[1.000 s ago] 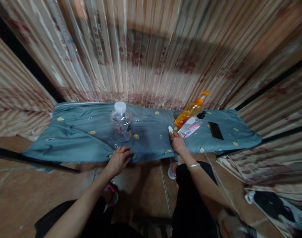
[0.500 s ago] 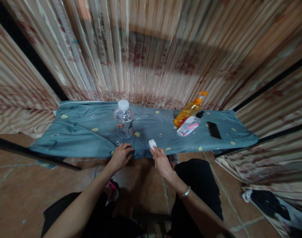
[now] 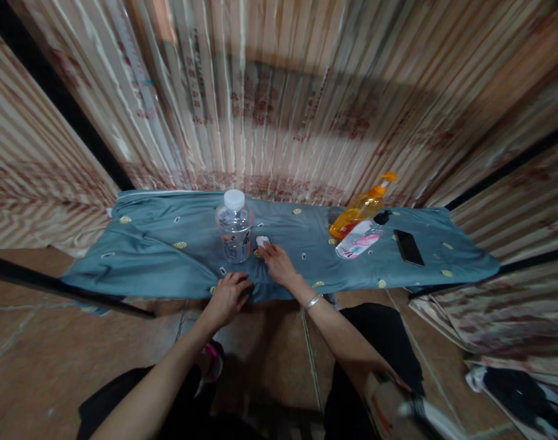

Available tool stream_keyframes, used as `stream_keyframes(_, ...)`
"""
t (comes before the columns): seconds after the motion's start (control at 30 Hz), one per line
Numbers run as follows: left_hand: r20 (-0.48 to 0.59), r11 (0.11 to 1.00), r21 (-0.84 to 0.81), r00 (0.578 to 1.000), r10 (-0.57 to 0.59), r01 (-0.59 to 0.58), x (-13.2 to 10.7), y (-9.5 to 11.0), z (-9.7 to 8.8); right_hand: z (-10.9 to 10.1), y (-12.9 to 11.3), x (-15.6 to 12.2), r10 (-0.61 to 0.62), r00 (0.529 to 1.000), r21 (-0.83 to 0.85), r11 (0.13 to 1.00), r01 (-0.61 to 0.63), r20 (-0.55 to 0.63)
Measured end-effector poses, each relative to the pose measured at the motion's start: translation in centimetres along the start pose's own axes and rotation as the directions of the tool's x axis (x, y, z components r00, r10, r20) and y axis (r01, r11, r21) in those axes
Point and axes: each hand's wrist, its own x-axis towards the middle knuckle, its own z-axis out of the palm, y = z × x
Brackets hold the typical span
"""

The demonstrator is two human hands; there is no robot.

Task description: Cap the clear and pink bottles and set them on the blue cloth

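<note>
My right hand reaches over the cloth-covered surface, its fingers closed on a small white object whose kind I cannot make out. Just left of that object stands a clear plastic bottle with a white cap, upright. My left hand rests at the front edge, fingers curled round a small black object that is mostly hidden. To the right, an orange pump bottle and a clear pump bottle with a pink label and black top lie or lean close together.
A black phone lies at the right of the surface. Dark metal bars frame both sides, and a striped curtain hangs behind. My knees are below the front edge. A blurred pale shape is near my right elbow.
My right hand has moved forward and left with the white object, from the front edge to beside the capped bottle. My left hand stays at the edge. The view has shifted slightly.
</note>
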Motion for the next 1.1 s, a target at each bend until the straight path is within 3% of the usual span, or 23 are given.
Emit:
stream_keyframes(0.17, 0.016, 1.0, -0.002, 1.0, 0.004, -0.004, -0.2, -0.1, -0.1, -0.6, 3.4, 2.0, 0.067, 0.997, -0.04, 0.997, -0.066, 0.031)
stream_keyframes(0.33, 0.025, 1.0, 0.003, 1.0, 0.0, -0.001, -0.3, 0.0, -0.2, -1.4, 7.5, 1.6, 0.178, 0.983, -0.112, 0.979, -0.173, 0.041)
stream_keyframes(0.47, 0.026, 1.0, 0.003, 1.0, -0.006, 0.006, -0.2, 0.0, -0.2, -2.2, 10.4, -1.3, 0.287, 0.957, -0.146, 0.949, -0.278, 0.046)
stream_keyframes(0.63, 0.019, 1.0, -0.004, 1.0, -0.013, 0.013, -0.1, 0.0, 0.0, -2.2, 11.9, -7.6, 0.416, 0.909, -0.179, 0.896, -0.407, 0.015)
stream_keyframes(0.73, 0.013, 1.0, -0.009, 1.0, -0.013, 0.013, 0.0, 0.1, 0.0, -1.1, 10.4, -11.7, 0.437, 0.898, -0.129, 0.889, -0.44, -0.051)
stream_keyframes(0.83, 0.014, 1.0, -0.009, 1.0, -0.012, 0.012, 0.0, 0.2, -0.1, 0.1, 6.9, -15.2, 0.419, 0.903, -0.003, 0.907, -0.422, -0.095)
stream_keyframes(0.9, 0.016, 1.0, -0.006, 1.0, -0.013, 0.013, 0.1, 0.3, -0.2, 0.7, 4.1, -16.9, 0.364, 0.925, 0.155, 0.925, -0.346, -0.111)
stream_keyframes(1.0, 0.013, 1.0, -0.003, 1.0, -0.016, 0.017, 0.1, 0.5, -0.3, 0.4, 0.5, -17.8, 0.222, 0.97, 0.443, 0.882, -0.159, -0.094)
stream_keyframes(1.1, 0.005, 1.0, 0.001, 1.0, -0.018, 0.018, 0.2, 0.5, -0.2, -0.7, -1.0, -15.9, 0.19, 0.972, 0.591, 0.803, -0.075, -0.135)
